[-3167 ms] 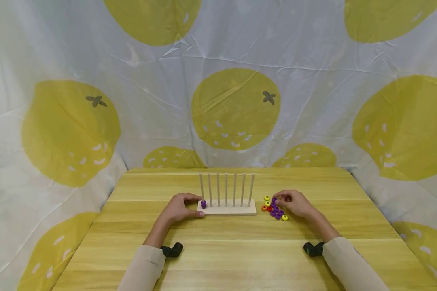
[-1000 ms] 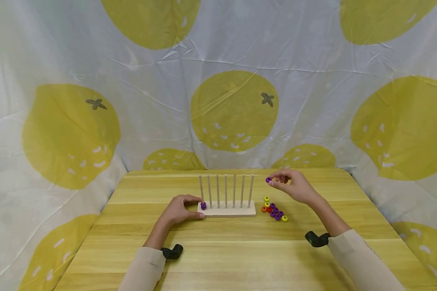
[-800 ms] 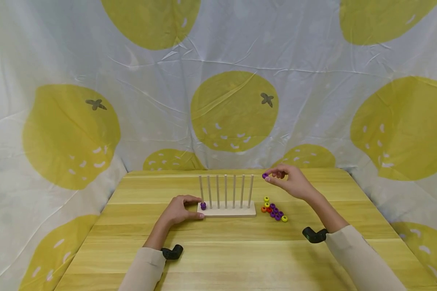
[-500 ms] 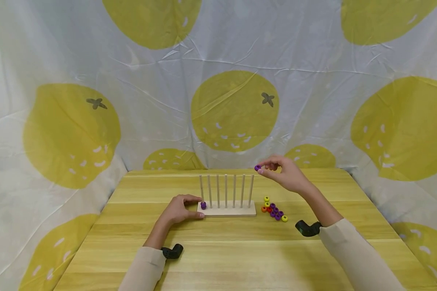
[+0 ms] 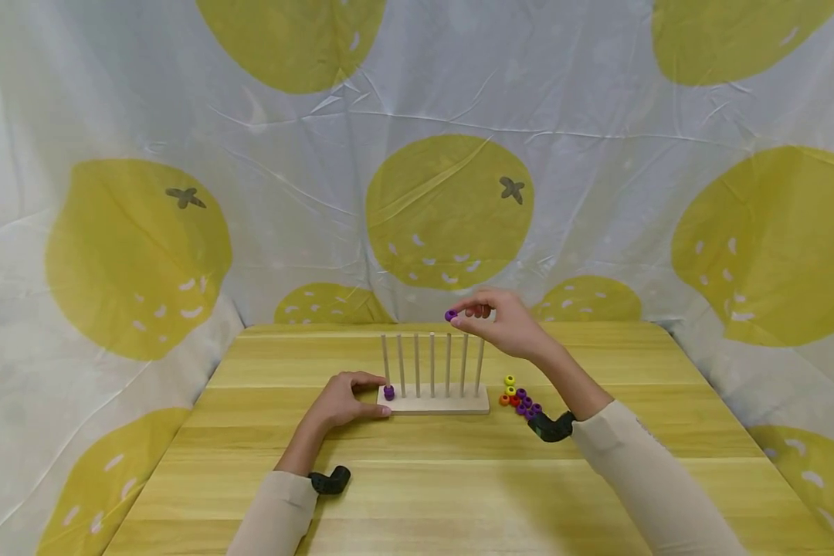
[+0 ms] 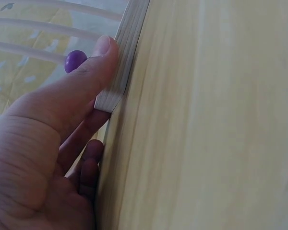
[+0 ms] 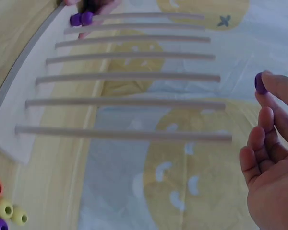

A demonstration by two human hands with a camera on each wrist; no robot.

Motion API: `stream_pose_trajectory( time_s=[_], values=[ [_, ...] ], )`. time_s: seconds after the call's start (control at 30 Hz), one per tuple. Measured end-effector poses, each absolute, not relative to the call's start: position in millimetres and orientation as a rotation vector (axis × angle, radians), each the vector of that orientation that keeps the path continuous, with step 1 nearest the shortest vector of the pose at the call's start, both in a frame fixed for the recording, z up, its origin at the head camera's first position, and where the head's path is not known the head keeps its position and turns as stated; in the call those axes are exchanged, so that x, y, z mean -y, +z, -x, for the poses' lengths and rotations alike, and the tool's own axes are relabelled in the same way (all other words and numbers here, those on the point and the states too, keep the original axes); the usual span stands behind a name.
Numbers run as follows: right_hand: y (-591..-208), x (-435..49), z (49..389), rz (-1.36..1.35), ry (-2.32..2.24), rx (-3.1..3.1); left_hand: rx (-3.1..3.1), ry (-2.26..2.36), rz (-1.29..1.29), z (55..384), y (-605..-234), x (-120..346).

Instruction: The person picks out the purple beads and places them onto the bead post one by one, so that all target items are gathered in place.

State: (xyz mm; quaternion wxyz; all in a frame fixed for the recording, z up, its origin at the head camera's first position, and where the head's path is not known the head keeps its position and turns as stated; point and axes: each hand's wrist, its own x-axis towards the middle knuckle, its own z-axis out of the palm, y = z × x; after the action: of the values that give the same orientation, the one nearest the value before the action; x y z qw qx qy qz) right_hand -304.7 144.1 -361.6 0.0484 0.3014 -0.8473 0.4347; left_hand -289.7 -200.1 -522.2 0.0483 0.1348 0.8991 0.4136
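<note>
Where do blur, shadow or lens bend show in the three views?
Head: fairly even light, soft shadow on the table beside the right sleeve; left wrist: rods look bowed, probably lens distortion; right wrist: hazy and soft, the base's long edge curving.

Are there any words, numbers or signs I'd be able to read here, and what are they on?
None to read: no words, numbers or labels show on the wooden peg board, held purple bead, loose beads or table.
Right sleeve: faint mark, too small to tell if it's writing.
Cloth: printed yellow fruit, no lettering.
</note>
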Motion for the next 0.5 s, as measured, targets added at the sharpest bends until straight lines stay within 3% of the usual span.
stream_pose_trajectory(
  time_s=[0.5],
  values=[
    [-364.3,-90.3,308.6,-1.0,1.364,2.578,-2.749,1.256,-0.409,290.1,-523.8,199.9]
  ],
)
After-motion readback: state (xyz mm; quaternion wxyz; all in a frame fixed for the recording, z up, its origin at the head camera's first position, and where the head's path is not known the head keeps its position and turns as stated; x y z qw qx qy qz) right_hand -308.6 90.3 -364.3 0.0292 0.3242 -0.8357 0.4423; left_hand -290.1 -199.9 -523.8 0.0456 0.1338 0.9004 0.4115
